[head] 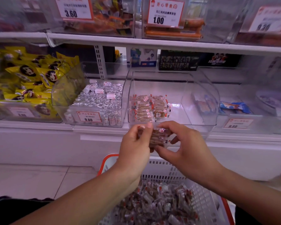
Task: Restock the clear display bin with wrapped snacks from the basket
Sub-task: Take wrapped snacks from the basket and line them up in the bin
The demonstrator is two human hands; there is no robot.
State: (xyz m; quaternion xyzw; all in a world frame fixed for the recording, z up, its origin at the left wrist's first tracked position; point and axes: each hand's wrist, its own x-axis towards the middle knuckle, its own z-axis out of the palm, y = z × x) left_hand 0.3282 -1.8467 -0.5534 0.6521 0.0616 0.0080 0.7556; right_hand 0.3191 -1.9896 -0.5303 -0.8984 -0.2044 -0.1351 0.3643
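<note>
Both hands hold a small stack of brown wrapped snacks (pixel 158 138) just below the front lip of the clear display bin (pixel 199 101). My left hand (pixel 136 143) grips the stack's left side and my right hand (pixel 183 143) pinches its right side. Inside the bin, neat rows of the same snacks (pixel 150 108) fill the left part; the right part of its floor is bare. Below my arms, a white basket with a red rim (pixel 206 200) holds several loose wrapped snacks (pixel 159 203).
To the left stands a clear bin of silver-wrapped sweets (pixel 101 99), and further left a bin of yellow packets (pixel 28 78). Blue packets (pixel 235 107) lie in the bin to the right. A higher shelf (pixel 152 43) carries more bins and price tags.
</note>
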